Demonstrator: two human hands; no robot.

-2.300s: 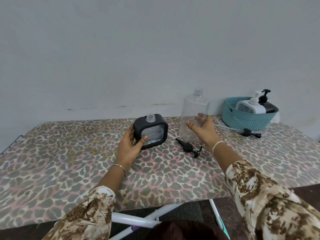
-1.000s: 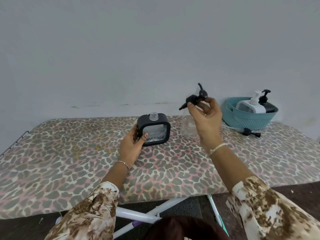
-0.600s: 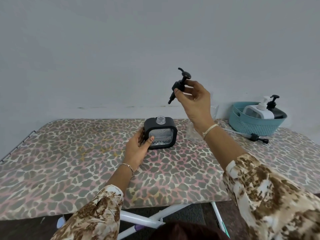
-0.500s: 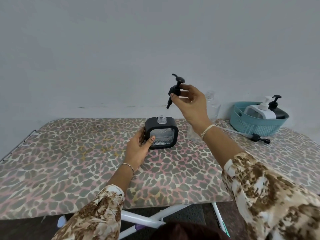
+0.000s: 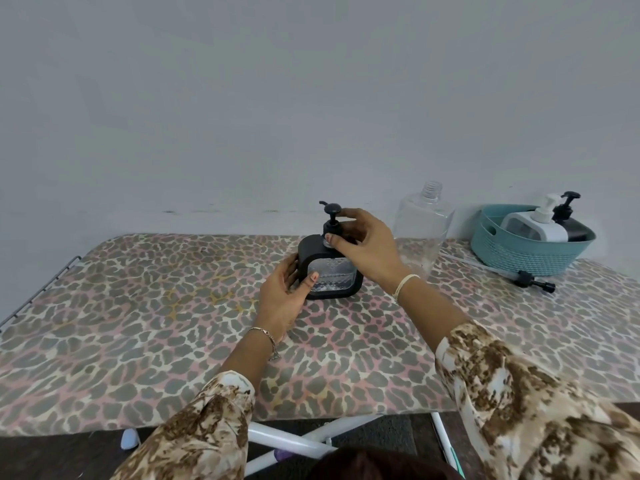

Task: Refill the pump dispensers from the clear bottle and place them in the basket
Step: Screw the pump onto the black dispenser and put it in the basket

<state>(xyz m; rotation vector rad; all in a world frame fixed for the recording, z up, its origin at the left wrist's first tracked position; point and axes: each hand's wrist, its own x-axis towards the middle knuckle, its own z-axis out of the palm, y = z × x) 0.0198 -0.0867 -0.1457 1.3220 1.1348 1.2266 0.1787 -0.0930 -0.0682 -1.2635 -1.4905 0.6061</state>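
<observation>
A square black dispenser (image 5: 332, 278) with a clear window stands upright mid-table. My left hand (image 5: 285, 292) grips its left side. The black pump head (image 5: 331, 216) now sits in the dispenser's neck, and my right hand (image 5: 363, 244) pinches its collar from the right. An uncapped clear bottle (image 5: 420, 230) stands just right of my right hand, looking nearly empty. At the far right, a teal basket (image 5: 516, 254) holds a white pump dispenser (image 5: 538, 226) and a black pump dispenser (image 5: 571, 223).
A loose black pump with a long clear tube (image 5: 530, 280) lies on the table in front of the basket. The leopard-print table (image 5: 138, 323) backs onto a plain wall. White table legs (image 5: 294, 441) show below the front edge.
My right hand brought the raised pump head down and set it into the dispenser's neck. The left hand stayed on the dispenser. The clear bottle is in view again.
</observation>
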